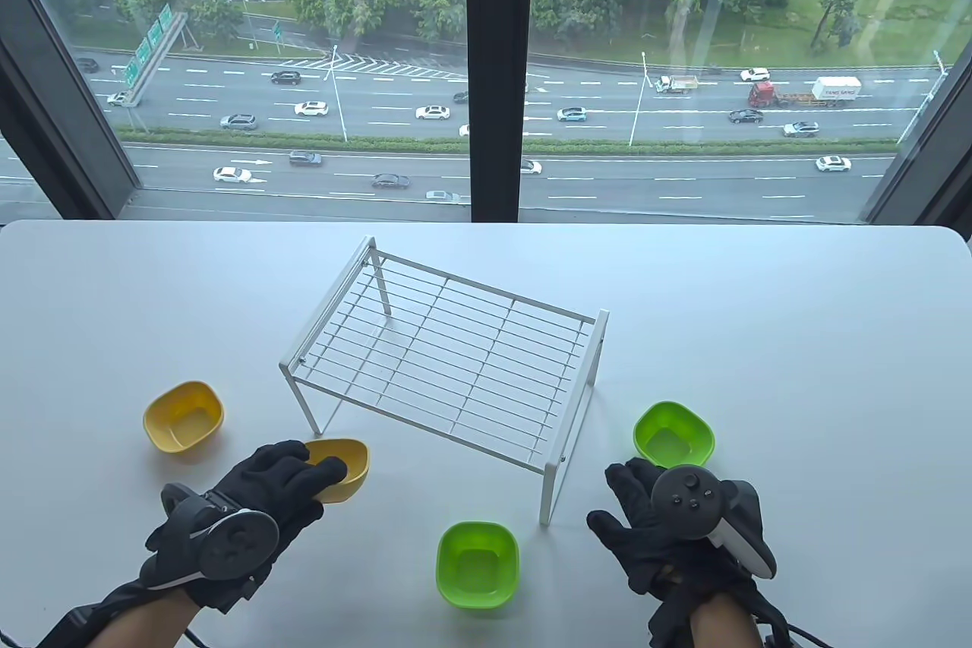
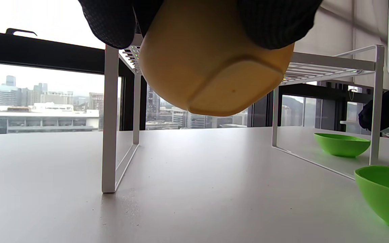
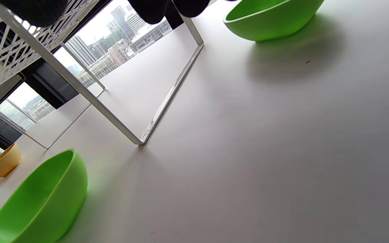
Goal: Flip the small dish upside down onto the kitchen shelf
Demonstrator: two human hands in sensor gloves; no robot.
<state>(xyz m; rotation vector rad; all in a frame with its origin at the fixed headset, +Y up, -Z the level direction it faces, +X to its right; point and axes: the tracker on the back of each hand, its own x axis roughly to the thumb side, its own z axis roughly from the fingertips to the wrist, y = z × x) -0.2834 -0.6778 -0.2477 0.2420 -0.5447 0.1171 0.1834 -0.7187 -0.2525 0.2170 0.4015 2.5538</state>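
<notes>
Table view: left hand (image 1: 285,477) grips a yellow dish (image 1: 343,467) — lifted clear of the white table (image 1: 797,344), tilted, near the front edge, just beside the front-left leg of the wire shelf (image 1: 448,359). Right hand (image 1: 645,519) holds nothing, fingers relaxed, between two green dishes (image 1: 477,563) (image 1: 674,434). A second yellow dish (image 1: 184,416) sits upright toward the left edge.

My left hand (image 1: 282,482) curls its grip round a yellow dish (image 1: 343,467), lifted off the counter. My right hand (image 1: 645,526) hovers, fingers straight, holding nothing.
</notes>
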